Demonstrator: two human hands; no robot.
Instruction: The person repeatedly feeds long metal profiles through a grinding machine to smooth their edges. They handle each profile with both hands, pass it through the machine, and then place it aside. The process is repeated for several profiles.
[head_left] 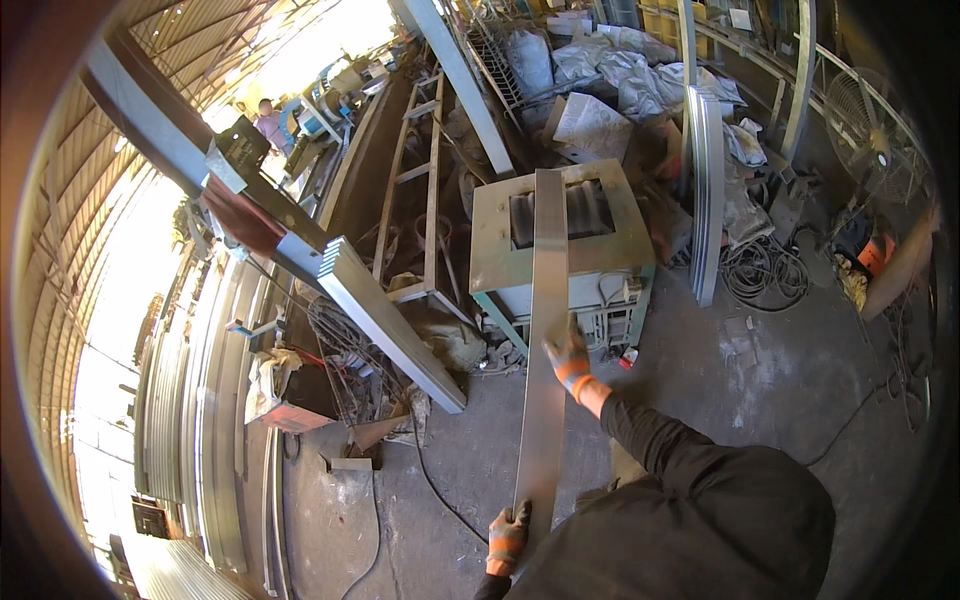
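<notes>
A long flat metal bar [545, 300] with a brushed, shiny face stretches away from me. Its far end lies over the top of a boxy machine [490, 215], across a dark rectangular opening [590, 212] with a ribbed, roller-like surface. My left hand [507, 538], in an orange and grey glove, grips the bar's left edge near its close end. Farther along, my right hand [570, 358], gloved alike, is closed on the right edge just short of the machine. The fingers beneath the bar are hidden.
Bundled metal profiles lean left [390, 325] and right [706, 200] of the machine. A dark cable [435, 490] crosses the floor at left; coiled hose [765, 275] lies at right near a large fan [865, 130]. Another person [270, 125] is far off at upper left.
</notes>
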